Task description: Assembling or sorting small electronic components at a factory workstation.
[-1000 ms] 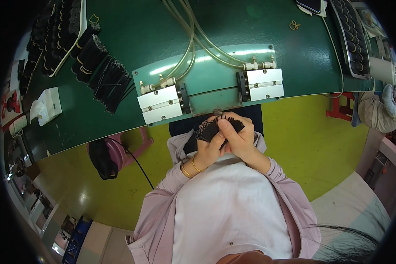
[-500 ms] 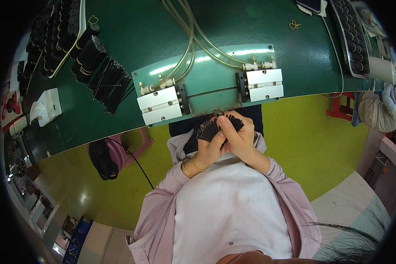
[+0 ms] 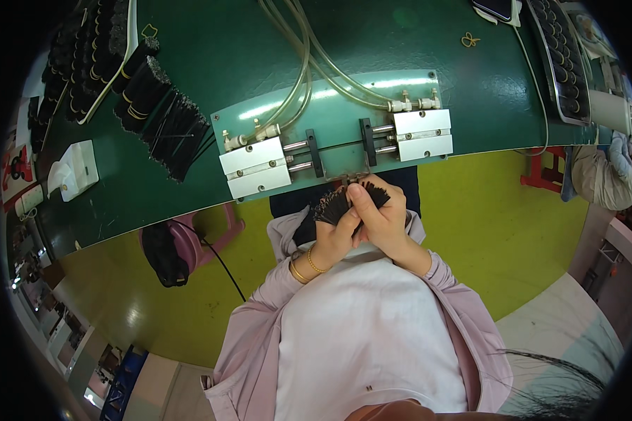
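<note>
Close to my body at the table's front edge, my left hand [image 3: 335, 238] is closed round a bundle of thin black wires [image 3: 332, 206] with fanned-out ends. My right hand [image 3: 387, 219] is closed round more of these wires, and its thumb and fingertips reach the front of a fixture. That fixture is a green plate [image 3: 344, 95] with a silver pneumatic cylinder [image 3: 256, 168] on its left and another silver cylinder [image 3: 423, 135] on its right. Each pushes a black block inward on two rods. What my fingertips pinch at the fixture is too small to make out.
Black wire bundles [image 3: 144, 95] lie at the left of the green table [image 3: 211, 35], near a white dispenser [image 3: 75, 170]. Clear hoses [image 3: 305, 42] run to the cylinders. A tray [image 3: 556, 59] of bundles sits far right. A pink stool [image 3: 200, 242] stands below the table.
Both cylinders' rods have extended, bringing the black blocks inward toward each other. My hands and the wires stay almost in the same place.
</note>
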Available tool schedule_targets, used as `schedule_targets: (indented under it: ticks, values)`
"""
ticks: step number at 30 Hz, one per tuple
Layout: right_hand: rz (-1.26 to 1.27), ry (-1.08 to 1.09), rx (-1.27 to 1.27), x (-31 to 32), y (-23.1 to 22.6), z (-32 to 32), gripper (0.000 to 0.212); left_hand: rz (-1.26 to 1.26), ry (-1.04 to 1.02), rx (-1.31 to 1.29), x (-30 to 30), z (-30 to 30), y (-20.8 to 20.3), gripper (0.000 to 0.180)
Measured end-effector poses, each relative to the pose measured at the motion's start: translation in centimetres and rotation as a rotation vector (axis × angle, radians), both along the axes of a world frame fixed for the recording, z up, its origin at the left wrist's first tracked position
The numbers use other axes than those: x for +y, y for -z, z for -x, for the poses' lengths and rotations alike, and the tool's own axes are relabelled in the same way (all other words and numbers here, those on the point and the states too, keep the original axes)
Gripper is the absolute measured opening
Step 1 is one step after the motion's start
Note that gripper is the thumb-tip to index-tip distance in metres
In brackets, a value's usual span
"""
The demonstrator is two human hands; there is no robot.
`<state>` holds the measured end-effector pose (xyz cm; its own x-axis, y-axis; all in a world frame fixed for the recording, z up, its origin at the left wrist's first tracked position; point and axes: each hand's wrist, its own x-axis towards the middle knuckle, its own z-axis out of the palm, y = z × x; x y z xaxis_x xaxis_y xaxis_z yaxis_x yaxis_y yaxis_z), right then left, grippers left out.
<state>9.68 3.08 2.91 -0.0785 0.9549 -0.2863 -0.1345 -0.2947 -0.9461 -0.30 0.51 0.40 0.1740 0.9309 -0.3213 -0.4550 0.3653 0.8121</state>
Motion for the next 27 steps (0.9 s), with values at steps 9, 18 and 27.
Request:
schedule_targets:
  ticks: [9, 18, 27]
  values:
    - [0.080, -0.072, 0.040, 0.05, -0.63, -0.56, 0.021, 0.021, 0.092, -0.045, -0.04, 0.45, -0.03, 0.013]
    - [0.074, -0.048, 0.026, -0.01, -0.54, -0.74, 0.020, 0.007, 0.047, -0.040, -0.34, 0.14, 0.20, 0.014]
    - [0.068, -0.045, 0.022, 0.04, -0.45, -0.52, 0.020, 0.056, 0.057, -0.022, -0.25, 0.26, -0.04, 0.016]
